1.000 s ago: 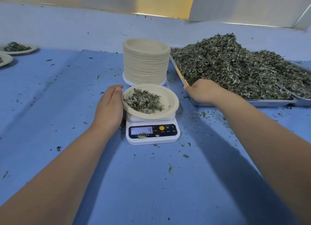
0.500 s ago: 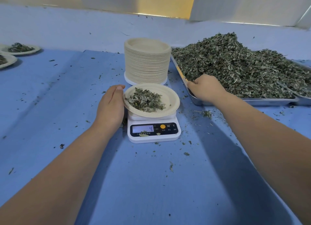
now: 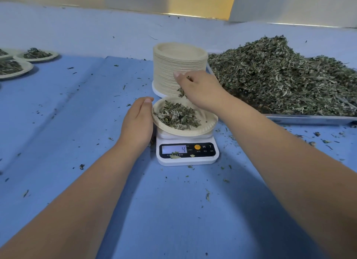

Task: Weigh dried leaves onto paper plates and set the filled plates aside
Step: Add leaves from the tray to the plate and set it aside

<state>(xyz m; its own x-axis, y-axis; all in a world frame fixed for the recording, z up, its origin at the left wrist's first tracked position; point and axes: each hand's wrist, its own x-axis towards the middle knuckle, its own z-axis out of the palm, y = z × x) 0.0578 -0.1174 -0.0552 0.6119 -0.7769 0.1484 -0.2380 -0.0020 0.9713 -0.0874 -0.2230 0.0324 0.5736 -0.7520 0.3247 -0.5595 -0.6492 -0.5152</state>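
A paper plate [image 3: 209, 123] with a small heap of dried leaves [image 3: 176, 116] sits on a white digital scale [image 3: 187, 152]; its display shows 4. My left hand [image 3: 138, 121] rests against the plate's left rim, fingers straight. My right hand [image 3: 199, 89] hovers over the plate's far edge and pinches a tuft of dried leaves that hangs below the fingers. A big pile of dried leaves [image 3: 280, 75] fills a metal tray [image 3: 309, 118] at the right.
A tall stack of empty paper plates [image 3: 179, 65] stands right behind the scale. Filled plates [image 3: 36, 55] lie at the far left edge. Leaf crumbs are scattered over the blue table cover [image 3: 77, 123].
My right hand left the tray's near corner and moved left over the plate, now carrying a pinch of leaves. My left hand stayed at the plate's rim.
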